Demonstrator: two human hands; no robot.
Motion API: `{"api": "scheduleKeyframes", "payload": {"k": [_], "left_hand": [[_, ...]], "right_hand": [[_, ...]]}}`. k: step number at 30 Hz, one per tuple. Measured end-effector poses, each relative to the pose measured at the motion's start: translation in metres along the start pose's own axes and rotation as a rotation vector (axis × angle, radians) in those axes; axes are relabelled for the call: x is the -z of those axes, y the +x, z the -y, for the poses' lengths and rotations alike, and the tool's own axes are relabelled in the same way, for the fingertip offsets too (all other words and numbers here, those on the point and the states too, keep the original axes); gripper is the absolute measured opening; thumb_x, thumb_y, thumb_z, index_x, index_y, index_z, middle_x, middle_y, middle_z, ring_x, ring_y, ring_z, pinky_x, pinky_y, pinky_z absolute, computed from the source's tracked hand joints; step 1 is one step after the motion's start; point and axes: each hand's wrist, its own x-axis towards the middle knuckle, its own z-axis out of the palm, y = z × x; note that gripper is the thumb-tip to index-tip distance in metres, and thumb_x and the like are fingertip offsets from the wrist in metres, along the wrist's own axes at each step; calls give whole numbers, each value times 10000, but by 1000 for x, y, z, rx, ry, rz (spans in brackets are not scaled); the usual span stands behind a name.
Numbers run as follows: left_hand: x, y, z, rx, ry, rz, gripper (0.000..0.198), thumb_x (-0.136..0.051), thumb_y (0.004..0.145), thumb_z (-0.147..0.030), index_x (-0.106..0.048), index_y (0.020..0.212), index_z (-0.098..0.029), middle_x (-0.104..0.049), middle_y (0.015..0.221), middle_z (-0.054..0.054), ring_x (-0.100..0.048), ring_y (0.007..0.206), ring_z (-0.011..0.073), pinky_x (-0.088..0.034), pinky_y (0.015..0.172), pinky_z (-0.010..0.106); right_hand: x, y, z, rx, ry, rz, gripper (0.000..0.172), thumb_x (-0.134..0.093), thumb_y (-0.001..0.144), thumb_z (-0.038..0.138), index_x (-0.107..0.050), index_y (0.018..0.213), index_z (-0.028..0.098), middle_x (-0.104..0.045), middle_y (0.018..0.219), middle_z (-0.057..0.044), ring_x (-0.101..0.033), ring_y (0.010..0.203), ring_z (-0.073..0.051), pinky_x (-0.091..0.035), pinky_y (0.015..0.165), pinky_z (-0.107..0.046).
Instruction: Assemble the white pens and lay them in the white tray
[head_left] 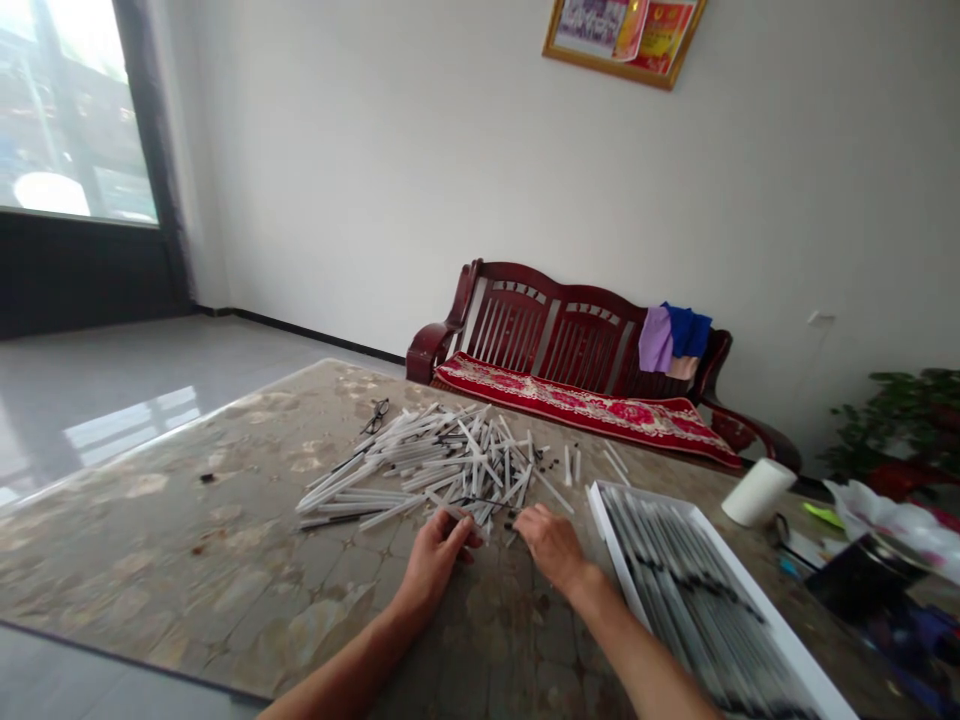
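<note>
A loose pile of white pen barrels and thin black refills point(435, 465) lies spread over the middle of a marble-patterned table point(187, 520). My left hand point(439, 550) rests at the near edge of the pile, its fingers curled around a white pen barrel. My right hand point(551, 540) lies palm down just to the right of it. Its fingers are bent onto small pieces at the pile's edge, and what they hold is hidden. A white tray point(600, 505) filled with several assembled pens stands to the right of my right hand.
A pair of glasses point(375, 415) lies beyond the pile. A white paper roll point(757, 492), plastic bags and dark items crowd the table's right end. A red wooden bench point(570, 350) with cloths stands behind the table by the wall. A potted plant point(900, 420) is at far right.
</note>
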Motion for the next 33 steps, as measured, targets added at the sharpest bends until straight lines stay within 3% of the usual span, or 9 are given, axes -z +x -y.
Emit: {"api": "scheduleKeyframes", "payload": {"k": [7,11,14,18,20,22,26,33], "left_hand": [[2,-2,-6,43,-45,-26,409,-652,726,-580,-608,768,-175,-664,637,4,-618,563,144,-469,500,224],[2,-2,-9,104,-107,-32,437,-672,701,-599,-612,756,-169,-681,665,14,-637,566,141,-474,500,220],[3,0,-9,149,-219,-74,443,-742,645,-575,-607,765,-170,-691,682,14,-674,624,157,-486,502,214],[6,2,-6,182,-340,-123,436,-829,590,-500,-602,745,-162,-695,663,12,-692,650,154,-494,502,191],[7,3,-6,195,-387,-133,413,-848,596,-455,-604,739,-154,-700,665,20,-697,648,151,-502,503,183],[8,3,-6,206,-428,-147,368,-854,624,-391,-605,746,-148,-704,669,25,-702,647,149,-517,510,181],[8,4,-8,239,-499,-207,249,-819,707,-249,-598,759,-147,-708,672,22,-715,658,144,-540,525,172],[7,3,-16,274,-510,-222,182,-769,762,-171,-591,734,-149,-708,662,22,-718,636,136,-551,524,160]], "right_hand": [[14,6,7,237,-192,85,221,-561,798,-9,-658,899,161,-696,894,-94,-620,871,-213,-447,677,-274],[12,-3,7,141,-130,97,311,-568,701,-46,-633,921,164,-679,927,-100,-612,891,-223,-454,695,-279],[10,-12,8,-16,-63,8,300,-507,714,-51,-627,854,186,-669,923,-89,-619,887,-216,-465,721,-282],[15,-20,13,-220,275,-318,217,-490,783,34,-618,824,204,-656,868,-53,-633,829,-188,-485,740,-278],[18,-22,18,-330,588,-504,118,-518,840,164,-629,852,202,-672,831,-48,-649,787,-188,-513,706,-286],[19,-23,25,-455,960,-616,168,-564,856,331,-641,888,186,-690,764,-45,-668,709,-197,-544,613,-294],[18,-24,42,-626,1499,-723,420,-689,748,539,-646,910,154,-713,735,-46,-694,657,-207,-572,534,-295],[11,-23,58,-655,1636,-728,455,-744,698,554,-650,887,150,-717,719,-39,-696,638,-192,-578,536,-283]]}}
